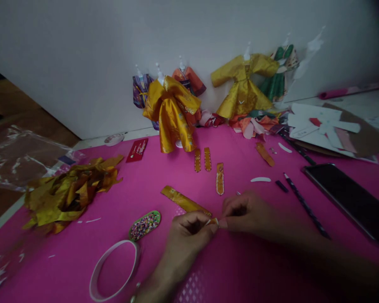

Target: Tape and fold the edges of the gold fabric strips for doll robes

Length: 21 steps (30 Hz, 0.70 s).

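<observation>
Near the front middle of the pink mat, my left hand (194,231) pinches a small piece of gold fabric (212,221) with a pale edge. My right hand (244,212) meets it from the other side, thumb and fingers pressed together at the same piece; any needle or thread there is too small to make out. A longer gold fabric strip (185,200) lies just beyond my left hand. Past my fingers lie a beaded gold strip (220,179) with a white edge and two dark-edged strips (207,159). An oval dish of mixed beads (145,225) sits left of my hands.
A roll of tape (113,269) lies at front left, gold scraps (72,189) farther back. Dressed doll stands, one in a gold dress (173,113), line the wall. To the right are a pencil (305,204), a phone (347,198) and paper pieces (318,122).
</observation>
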### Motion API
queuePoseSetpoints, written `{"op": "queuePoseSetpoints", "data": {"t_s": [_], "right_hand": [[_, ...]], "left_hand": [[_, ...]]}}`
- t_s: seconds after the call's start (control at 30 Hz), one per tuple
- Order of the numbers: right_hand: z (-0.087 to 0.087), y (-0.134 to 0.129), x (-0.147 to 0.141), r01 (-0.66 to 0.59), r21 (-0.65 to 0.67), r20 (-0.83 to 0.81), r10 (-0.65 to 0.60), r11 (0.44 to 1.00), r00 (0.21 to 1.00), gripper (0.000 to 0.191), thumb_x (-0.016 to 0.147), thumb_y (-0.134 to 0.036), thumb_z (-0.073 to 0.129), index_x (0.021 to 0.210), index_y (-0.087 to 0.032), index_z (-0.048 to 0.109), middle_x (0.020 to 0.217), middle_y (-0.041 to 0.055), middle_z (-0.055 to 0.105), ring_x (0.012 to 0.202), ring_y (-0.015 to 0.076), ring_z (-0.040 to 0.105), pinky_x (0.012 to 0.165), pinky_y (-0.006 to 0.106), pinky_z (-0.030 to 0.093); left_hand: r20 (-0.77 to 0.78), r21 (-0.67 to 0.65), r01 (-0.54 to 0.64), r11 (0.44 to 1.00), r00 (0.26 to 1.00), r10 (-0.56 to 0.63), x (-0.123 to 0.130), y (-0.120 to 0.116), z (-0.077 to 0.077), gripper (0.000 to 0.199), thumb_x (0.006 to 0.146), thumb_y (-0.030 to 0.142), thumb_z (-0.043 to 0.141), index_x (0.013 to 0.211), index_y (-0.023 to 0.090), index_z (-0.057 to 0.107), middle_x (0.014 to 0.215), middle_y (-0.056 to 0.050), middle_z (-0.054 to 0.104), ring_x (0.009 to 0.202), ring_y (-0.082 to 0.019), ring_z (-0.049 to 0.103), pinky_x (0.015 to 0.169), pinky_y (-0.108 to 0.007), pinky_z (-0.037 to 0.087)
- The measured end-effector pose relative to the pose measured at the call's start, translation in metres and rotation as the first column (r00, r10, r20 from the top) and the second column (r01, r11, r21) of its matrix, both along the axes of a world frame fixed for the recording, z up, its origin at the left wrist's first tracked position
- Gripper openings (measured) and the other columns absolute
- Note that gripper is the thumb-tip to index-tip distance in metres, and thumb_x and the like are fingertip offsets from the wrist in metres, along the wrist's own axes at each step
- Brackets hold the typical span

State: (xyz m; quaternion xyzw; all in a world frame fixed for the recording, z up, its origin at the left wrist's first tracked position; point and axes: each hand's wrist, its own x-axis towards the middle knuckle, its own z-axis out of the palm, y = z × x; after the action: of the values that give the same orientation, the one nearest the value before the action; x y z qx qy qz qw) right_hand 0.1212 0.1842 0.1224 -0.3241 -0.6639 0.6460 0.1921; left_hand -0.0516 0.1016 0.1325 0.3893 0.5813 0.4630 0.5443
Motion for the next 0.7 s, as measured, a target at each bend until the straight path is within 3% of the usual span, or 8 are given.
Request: {"op": "queuePoseSetpoints", "data": {"t_s": [0.37,0.7], "right_hand": [[-0.0013,0.0005,0.0001,-0.01,-0.016,-0.038,0.009,1.0,0.999,0.01,0.075,-0.028,0.075,0.067,-0.021,0.074,0.062,-0.0012,0.064,0.058,0.0131,0.053,0.052,0.027,0.037],[-0.005,0.0016,-0.001,0.006,-0.061,-0.042,-0.009,0.998,0.999,0.013,0.072,-0.034,0.078,0.066,-0.023,0.075,0.063,-0.0017,0.063,0.059,0.0131,0.05,0.054,0.027,0.036]], "left_hand": [[-0.003,0.007,0.001,1.0,1.0,-0.001,-0.0008,-0.0009,-0.0001,0.016,0.069,0.03,0.073,0.058,0.021,0.067,0.049,0.007,0.05,0.041,-0.006,0.03,0.043,-0.022,0.023],[0.002,0.013,0.003,1.0,1.0,-0.003,-0.0002,-0.0004,0.0028,0.016,0.068,0.03,0.075,0.057,0.021,0.067,0.047,0.007,0.048,0.042,-0.007,0.033,0.045,-0.022,0.029]]}}
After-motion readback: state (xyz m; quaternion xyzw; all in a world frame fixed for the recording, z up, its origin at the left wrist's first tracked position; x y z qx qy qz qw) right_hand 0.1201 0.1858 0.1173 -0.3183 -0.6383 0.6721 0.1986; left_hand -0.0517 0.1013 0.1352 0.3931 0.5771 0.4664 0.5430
